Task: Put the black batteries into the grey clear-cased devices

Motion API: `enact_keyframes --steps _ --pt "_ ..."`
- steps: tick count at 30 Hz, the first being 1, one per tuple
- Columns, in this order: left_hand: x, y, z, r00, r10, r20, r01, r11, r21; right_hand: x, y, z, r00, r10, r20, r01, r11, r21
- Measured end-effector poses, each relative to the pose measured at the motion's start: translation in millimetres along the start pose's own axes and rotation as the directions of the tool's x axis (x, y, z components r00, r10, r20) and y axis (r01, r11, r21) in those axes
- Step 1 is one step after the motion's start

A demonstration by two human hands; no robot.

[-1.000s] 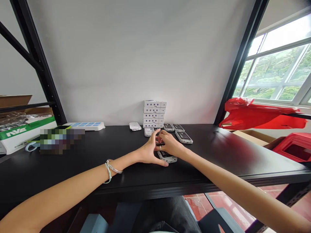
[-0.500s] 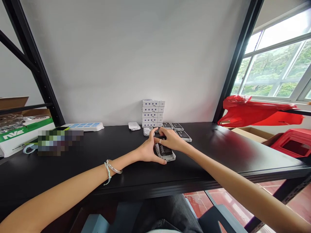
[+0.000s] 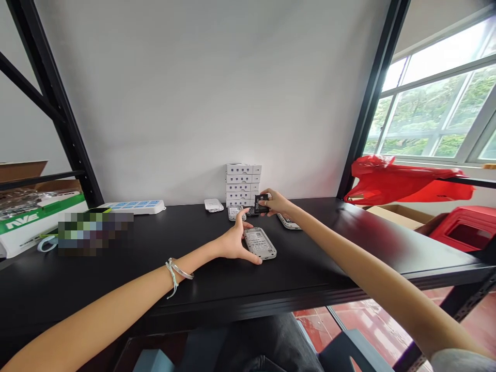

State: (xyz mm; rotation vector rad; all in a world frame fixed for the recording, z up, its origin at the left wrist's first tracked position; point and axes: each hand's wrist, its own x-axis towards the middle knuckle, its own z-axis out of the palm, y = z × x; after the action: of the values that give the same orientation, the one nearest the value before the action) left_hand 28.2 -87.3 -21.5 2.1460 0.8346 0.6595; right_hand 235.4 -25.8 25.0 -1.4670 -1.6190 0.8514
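My left hand (image 3: 231, 243) steadies a white handheld device (image 3: 260, 243) on the black table, thumb at its near end and fingers at its far end. The device lies back up, its battery bay bare with a printed label showing. Beyond it, my right hand (image 3: 278, 201) pinches a black battery (image 3: 261, 203) with white lettering, raised above the table. Another white device (image 3: 289, 222) lies partly hidden under my right wrist. One more white device (image 3: 235, 213) sits behind my left fingertips.
White boxes (image 3: 243, 185) are stacked against the wall, with white covers (image 3: 213, 205) to their left. A power strip (image 3: 137, 206), a blurred patch and an open carton (image 3: 39, 222) stand at left. A red plastic bag (image 3: 403, 175) and red bin (image 3: 461, 227) are at right.
The battery has come out of the device in my left hand. My right hand has lifted it away, up and toward the boxes, while my left hand stays around the device.
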Motion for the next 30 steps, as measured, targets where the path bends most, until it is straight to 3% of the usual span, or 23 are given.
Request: enact_keyframes --steps 4,9,18,25,30 --pt "-0.5 -2.2 0.4 1.000 0.010 -0.010 -0.010 1.000 -0.003 28.1 6.4 5.3 0.999 -0.040 -0.022 0.037 0.993 -0.115" --pt "0.8 -5.8 1.8 1.000 0.006 -0.007 -0.006 1.000 -0.015 36.6 22.8 15.6 0.994 -0.114 -0.003 0.108 0.950 -0.295" --pt "2.5 -8.2 3.8 0.999 0.036 -0.028 -0.036 0.999 0.007 30.2 31.1 25.5 0.950 -0.265 0.163 0.308 0.724 -0.618" --pt "-0.2 -1.7 4.0 1.000 0.025 -0.008 -0.025 1.000 -0.011 23.6 29.0 40.6 0.944 -0.297 0.143 0.304 0.616 -0.727" --pt "-1.9 1.2 5.2 1.000 0.025 -0.017 -0.025 1.000 0.009 20.1 23.3 48.1 0.948 -0.299 0.107 0.271 0.586 -0.764"
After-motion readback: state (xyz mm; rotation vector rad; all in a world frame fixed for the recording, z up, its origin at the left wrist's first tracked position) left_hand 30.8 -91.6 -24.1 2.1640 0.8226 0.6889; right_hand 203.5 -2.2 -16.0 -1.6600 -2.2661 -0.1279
